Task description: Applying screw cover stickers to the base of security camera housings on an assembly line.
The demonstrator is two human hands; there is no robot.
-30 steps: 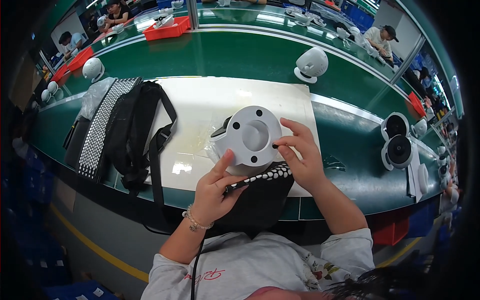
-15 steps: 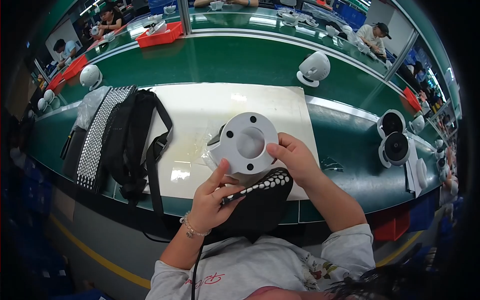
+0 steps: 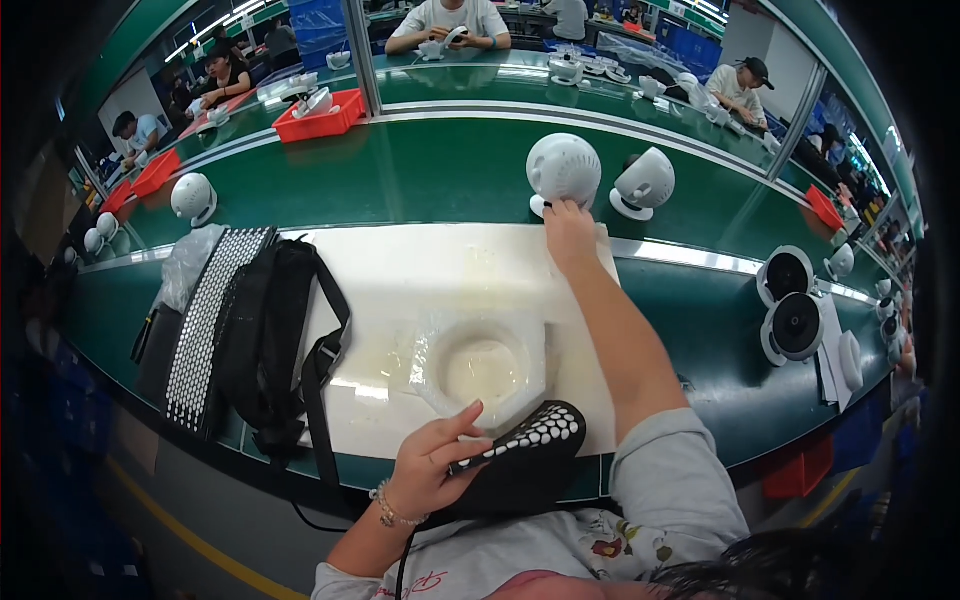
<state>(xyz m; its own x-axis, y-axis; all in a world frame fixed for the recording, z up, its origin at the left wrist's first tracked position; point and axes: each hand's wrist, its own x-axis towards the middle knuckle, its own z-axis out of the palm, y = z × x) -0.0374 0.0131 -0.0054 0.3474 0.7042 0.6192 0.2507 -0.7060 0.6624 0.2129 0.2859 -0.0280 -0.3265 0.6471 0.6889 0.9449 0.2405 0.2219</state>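
Note:
My right hand [image 3: 570, 232] reaches far forward, its fingers closed on the base of a white round fan [image 3: 563, 168]. That fan stands upright on the green belt, left of a second white fan [image 3: 643, 184], which is tilted. Nearer to me, a wrapped, whitish ring-shaped holder [image 3: 483, 365] lies on the white board [image 3: 400, 275]. My left hand [image 3: 432, 462] is beside its near rim with fingers stretched out, the thumb side toward the ring. Its fingers overlap the end of a black pad with white dots [image 3: 545, 428]; I see no firm grip.
Left on the board lies a black strapped bag [image 3: 262, 345], beside a dotted panel [image 3: 212, 335] and clear plastic [image 3: 190, 265]. Two fans with dark fronts [image 3: 796, 325] stand at the right. Beyond the belt are a red tray [image 3: 318, 118], a metal post [image 3: 362, 60] and other people working.
The fan has gone from the holder in front of me to the belt, carried by my right hand. My left hand has let go of it. The view has tilted up.

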